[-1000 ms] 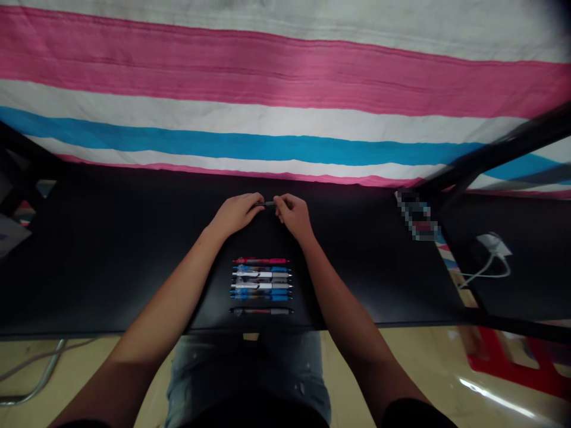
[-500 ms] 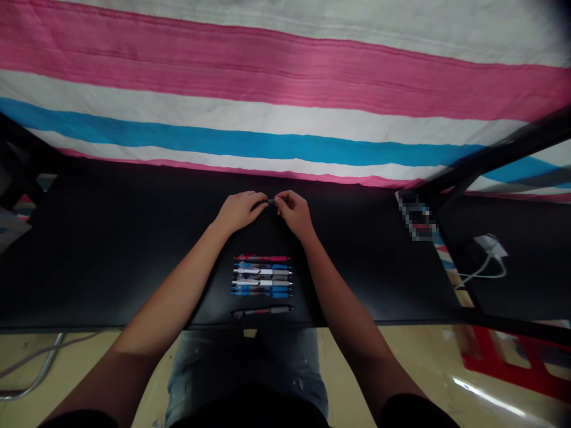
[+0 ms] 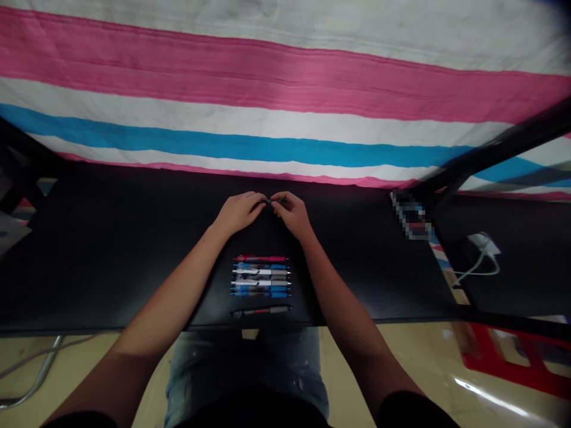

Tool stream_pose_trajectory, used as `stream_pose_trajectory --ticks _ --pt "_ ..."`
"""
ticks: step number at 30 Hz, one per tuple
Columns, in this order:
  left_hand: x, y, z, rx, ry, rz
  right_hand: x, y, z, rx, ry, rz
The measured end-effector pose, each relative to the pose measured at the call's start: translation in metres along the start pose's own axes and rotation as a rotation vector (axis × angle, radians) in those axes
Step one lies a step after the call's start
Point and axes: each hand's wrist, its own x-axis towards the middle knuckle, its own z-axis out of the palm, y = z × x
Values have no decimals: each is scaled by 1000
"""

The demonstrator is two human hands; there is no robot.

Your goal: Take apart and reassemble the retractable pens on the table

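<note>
Beyond the row of pens, my left hand [image 3: 241, 212] and my right hand [image 3: 292, 214] meet fingertip to fingertip. Both pinch a dark, slim pen [image 3: 268, 201], mostly covered by the fingers. Nearer to me several pens lie side by side, crosswise on the black table [image 3: 134, 238]. A red pen [image 3: 261, 258] is farthest, then blue, white and grey ones, such as a white pen [image 3: 259, 271] and a blue pen [image 3: 263, 294]. Apart from them, close to the front edge, lies a black and grey pen [image 3: 261, 311].
A striped pink, white and blue cloth [image 3: 285, 83] hangs along the back. To the right lies a blurred-out phone-like object [image 3: 411, 215], and past the black frame a white cable [image 3: 479, 260]. A red plastic item [image 3: 499, 351] stands below at right.
My right fingers have shifted slightly left and forward along the pen, closer to my left fingertips. The view has moved slightly; the pens on the table stay put.
</note>
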Motion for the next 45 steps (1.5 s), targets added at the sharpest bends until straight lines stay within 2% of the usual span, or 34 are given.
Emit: stream_pose_trajectory --ticks 6,11,15,21,32,35,40,45 --pt "-1 3 -1 47 26 -44 0 -2 1 69 27 -5" --pt "-1 2 -3 57 19 -20 0 -2 0 -3 30 16" --pt "0 -1 -4 60 17 -38 0 0 -1 69 25 -7" --pt "0 -4 -4 59 36 -54 2 4 -2 310 129 17" --pt "-1 -7 -4 7 89 -64 11 9 -18 790 388 256" --pt "-1 -7 -4 2 102 -59 11 8 -18 815 366 257" --pt "0 -7 -4 -19 104 -51 8 1 -14 667 224 222" --pt "0 -8 -4 -19 90 -45 6 -1 -9 567 181 202"
